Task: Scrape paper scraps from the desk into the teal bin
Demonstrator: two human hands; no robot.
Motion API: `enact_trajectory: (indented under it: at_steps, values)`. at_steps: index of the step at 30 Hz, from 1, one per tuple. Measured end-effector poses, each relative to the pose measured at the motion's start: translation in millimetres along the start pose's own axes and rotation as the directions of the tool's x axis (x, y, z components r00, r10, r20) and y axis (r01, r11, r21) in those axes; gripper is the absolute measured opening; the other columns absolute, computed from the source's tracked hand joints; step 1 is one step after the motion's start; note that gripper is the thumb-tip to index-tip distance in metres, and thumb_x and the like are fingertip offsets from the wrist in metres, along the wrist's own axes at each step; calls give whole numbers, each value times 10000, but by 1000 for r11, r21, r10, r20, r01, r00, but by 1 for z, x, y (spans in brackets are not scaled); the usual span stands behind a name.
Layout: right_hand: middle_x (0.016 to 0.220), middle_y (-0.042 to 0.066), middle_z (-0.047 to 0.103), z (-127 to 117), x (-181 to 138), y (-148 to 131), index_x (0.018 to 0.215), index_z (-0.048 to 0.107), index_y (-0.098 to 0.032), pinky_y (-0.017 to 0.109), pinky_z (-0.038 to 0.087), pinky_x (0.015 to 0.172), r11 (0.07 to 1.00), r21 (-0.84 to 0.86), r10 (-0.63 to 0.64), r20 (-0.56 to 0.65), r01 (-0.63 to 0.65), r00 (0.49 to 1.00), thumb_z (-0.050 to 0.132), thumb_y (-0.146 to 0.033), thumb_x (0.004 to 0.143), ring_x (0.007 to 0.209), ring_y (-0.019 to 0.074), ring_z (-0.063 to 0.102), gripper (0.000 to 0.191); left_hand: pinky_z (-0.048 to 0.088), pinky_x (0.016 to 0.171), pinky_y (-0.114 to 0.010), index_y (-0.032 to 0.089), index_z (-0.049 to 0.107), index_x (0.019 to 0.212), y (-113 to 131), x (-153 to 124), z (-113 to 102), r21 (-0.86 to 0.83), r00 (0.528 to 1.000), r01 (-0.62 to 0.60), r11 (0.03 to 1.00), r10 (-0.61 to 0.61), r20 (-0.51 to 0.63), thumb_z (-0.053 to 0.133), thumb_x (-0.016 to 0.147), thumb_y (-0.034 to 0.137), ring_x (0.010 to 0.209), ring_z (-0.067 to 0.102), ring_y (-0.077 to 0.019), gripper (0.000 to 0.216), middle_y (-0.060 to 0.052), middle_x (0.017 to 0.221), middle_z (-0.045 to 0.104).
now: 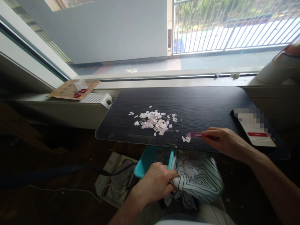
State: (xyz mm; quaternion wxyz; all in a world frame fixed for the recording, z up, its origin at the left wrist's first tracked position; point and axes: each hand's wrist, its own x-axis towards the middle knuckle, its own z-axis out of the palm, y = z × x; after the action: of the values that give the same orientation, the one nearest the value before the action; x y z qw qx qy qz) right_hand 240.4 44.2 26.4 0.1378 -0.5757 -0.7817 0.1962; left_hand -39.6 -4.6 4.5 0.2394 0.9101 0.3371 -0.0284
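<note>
A heap of small white and pink paper scraps (155, 121) lies on a dark wood-grain table (199, 103). My right hand (225, 142) rests on the table's near edge, closed on a thin pink stick-like tool (198, 135) that points left at a few stray scraps (186, 139). Below the table edge my left hand (154, 182) grips a striped black-and-white cloth bag (201, 178) with paper scraps inside, pressed against a teal dustpan or tray (147, 159).
A phone (256, 129) lies at the table's right end. On the window ledge at left sit a brown envelope (70, 90), red scissors (79, 92) and a white ribbed device (97, 99). Another person's sleeve (278, 67) rests at the right. Papers and cables lie on the floor.
</note>
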Motion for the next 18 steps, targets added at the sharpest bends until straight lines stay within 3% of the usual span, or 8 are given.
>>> enact_trajectory:
  at_steps: [3,7,12,18]
  values:
    - [657,-13,580,-2,-7,0,820,688,-235,240,324,509,1000,25,-20,57,18,998,466,-397,853,546,103,480,277,326,610,-262,221,593,775,-1,-1,2,2,1000,7,1000,-7,-8,568,798,257,603,530,-162,50,27,616,574]
    - [677,-7,583,-2,-14,0,824,679,-232,244,328,516,999,21,36,7,-36,999,454,-414,859,554,108,478,292,324,611,-263,219,585,762,-2,-1,3,-3,1000,10,1000,-10,-20,577,795,253,599,525,-159,48,33,610,569]
    - [642,-9,572,-1,-22,-6,773,671,-232,236,324,496,996,89,8,105,-18,994,468,-416,853,539,108,464,286,329,612,-258,225,585,770,-3,-1,3,-3,1000,9,1000,-9,-16,587,784,251,603,528,-158,29,37,615,568]
    - [656,-8,575,5,-1,-14,833,686,-225,238,324,520,997,80,-17,-22,19,1000,463,-377,861,554,102,464,271,341,628,-249,216,578,760,-3,1,3,-6,1000,10,1000,-10,-7,585,775,236,611,536,-159,25,32,612,565]
